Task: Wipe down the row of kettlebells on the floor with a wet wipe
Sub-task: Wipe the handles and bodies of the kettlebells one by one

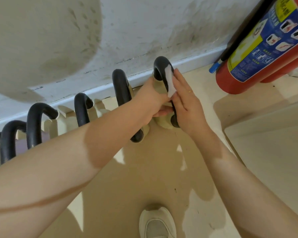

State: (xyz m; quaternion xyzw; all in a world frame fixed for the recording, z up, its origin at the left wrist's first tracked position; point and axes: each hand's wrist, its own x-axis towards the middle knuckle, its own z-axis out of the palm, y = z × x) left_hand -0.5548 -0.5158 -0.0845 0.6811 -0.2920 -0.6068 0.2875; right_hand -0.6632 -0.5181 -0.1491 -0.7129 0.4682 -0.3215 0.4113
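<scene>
A row of kettlebells with black handles stands on the floor along the wall. The rightmost kettlebell (160, 67) has a cream body and a tall black handle. My right hand (186, 103) presses a white wet wipe (169, 83) flat against the right side of that handle. My left hand (151, 103) reaches through the loop and grips the lower part of the same handle and body. Another kettlebell (121, 90) stands just left of it, partly behind my left forearm. More handles (82, 110) continue to the left.
A red fire extinguisher (258, 54) with a blue and yellow label leans at the right, close to the rightmost kettlebell. A white baseboard (193, 61) runs behind the row. My white shoe (157, 224) is on the beige floor below.
</scene>
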